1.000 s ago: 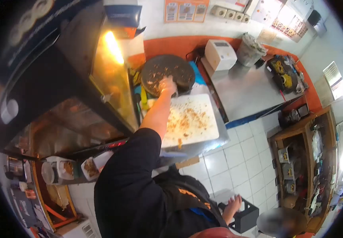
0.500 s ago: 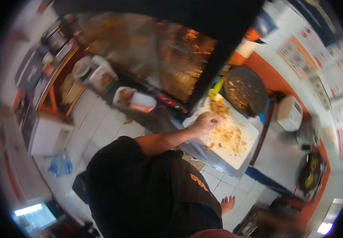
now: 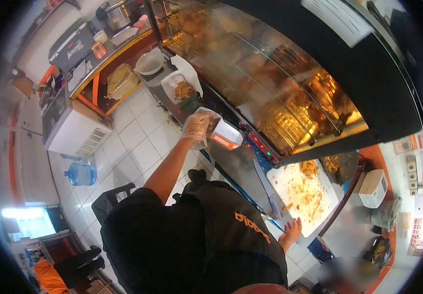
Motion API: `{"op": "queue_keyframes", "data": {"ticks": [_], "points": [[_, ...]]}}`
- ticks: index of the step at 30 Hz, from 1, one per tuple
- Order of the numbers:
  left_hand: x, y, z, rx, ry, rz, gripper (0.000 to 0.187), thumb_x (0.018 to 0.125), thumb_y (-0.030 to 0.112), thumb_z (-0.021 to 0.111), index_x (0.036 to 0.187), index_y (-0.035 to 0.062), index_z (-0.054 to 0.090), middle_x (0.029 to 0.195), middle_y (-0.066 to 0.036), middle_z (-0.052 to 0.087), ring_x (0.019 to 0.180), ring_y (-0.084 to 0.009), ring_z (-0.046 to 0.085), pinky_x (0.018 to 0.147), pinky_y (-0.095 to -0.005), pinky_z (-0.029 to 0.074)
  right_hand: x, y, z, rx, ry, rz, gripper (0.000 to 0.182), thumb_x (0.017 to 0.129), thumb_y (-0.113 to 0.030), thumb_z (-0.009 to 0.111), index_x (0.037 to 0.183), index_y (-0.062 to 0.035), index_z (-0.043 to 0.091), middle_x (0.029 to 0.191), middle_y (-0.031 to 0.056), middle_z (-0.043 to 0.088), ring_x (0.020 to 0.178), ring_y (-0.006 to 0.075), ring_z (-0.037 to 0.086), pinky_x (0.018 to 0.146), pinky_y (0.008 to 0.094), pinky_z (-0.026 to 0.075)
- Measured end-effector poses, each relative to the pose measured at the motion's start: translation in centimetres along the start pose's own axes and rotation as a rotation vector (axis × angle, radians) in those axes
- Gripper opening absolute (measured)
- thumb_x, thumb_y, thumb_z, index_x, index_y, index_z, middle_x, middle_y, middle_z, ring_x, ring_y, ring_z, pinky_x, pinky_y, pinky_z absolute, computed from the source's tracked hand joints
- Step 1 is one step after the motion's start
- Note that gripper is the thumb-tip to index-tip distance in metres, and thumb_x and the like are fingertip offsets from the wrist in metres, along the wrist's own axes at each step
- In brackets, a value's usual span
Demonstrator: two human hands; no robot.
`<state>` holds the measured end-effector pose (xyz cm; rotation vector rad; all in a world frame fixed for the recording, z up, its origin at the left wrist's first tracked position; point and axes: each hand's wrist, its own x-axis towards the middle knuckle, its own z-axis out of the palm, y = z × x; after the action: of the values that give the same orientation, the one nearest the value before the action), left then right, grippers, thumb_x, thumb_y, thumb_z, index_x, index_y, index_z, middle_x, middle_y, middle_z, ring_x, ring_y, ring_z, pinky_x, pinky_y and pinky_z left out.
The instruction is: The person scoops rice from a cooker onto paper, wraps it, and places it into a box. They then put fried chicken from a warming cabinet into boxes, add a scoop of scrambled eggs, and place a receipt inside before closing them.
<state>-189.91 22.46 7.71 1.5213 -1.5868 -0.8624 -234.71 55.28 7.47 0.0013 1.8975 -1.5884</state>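
One gloved left hand [image 3: 196, 129], grip unclear, overlaps a carton [image 3: 228, 132] at the counter's [image 3: 232, 159] edge. The right hand [image 3: 290, 235] hangs unclenched.

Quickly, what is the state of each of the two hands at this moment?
Left hand: gloved, at the white box; whether it grips anything cannot be told.
Right hand: open, nothing visible in it.
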Motion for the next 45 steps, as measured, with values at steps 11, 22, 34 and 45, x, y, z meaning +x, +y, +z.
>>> {"op": "queue_keyframes", "data": {"ticks": [11,22,34,45], "points": [[3.7,-2.0,-6.6,0.278,0.188,0.395,0.026,0.083,0.015,0.060,0.104,0.0030,0.067,0.100,-0.016,0.067,0.094,-0.0333,0.063,0.087,-0.0397,0.048,-8.0,-1.0,17.8,-0.021,-0.302,-0.147,0.034,0.085,-0.013,0.057,0.118,-0.0045,0.060,0.105,0.0062,0.064,0.078,0.0133,0.058,0.068,0.0254,0.047],[3.6,-2.0,-6.4,-0.007,-0.034,0.406,0.015,0.085,0.007,0.060,0.096,0.0012,0.069,0.100,-0.015,0.068,0.095,-0.0282,0.065,0.086,-0.0352,0.050,-21.9,-28.0,32.6,0.360,-0.132,-1.537,0.046,0.081,-0.001,0.069,0.122,-0.0022,0.048,0.117,0.0077,0.055,0.096,0.0123,0.051,0.082,0.0267,0.041],[3.0,-4.9,-6.9,-0.055,-0.079,0.293,0.016,0.084,0.008,0.061,0.096,0.0001,0.068,0.098,-0.015,0.067,0.092,-0.0264,0.065,0.084,-0.0347,0.051,-23.7,-30.8,36.9,0.319,-0.280,-1.394,0.049,0.085,-0.003,0.066,0.126,-0.0033,0.041,0.079,0.0033,0.059,0.074,0.0082,0.055,0.068,0.0205,0.043],[3.9,-4.6,-6.5,-0.081,-0.103,0.260,0.018,0.084,0.010,0.059,0.095,-0.0003,0.068,0.100,-0.016,0.068,0.093,-0.0294,0.065,0.086,-0.0364,0.050,-24.3,-30.8,35.7,0.491,-0.583,-1.172,0.032,0.090,-0.003,0.057,0.120,-0.0009,0.045,0.087,0.0079,0.059,0.080,0.0155,0.063,0.058,0.0257,0.057]]}}
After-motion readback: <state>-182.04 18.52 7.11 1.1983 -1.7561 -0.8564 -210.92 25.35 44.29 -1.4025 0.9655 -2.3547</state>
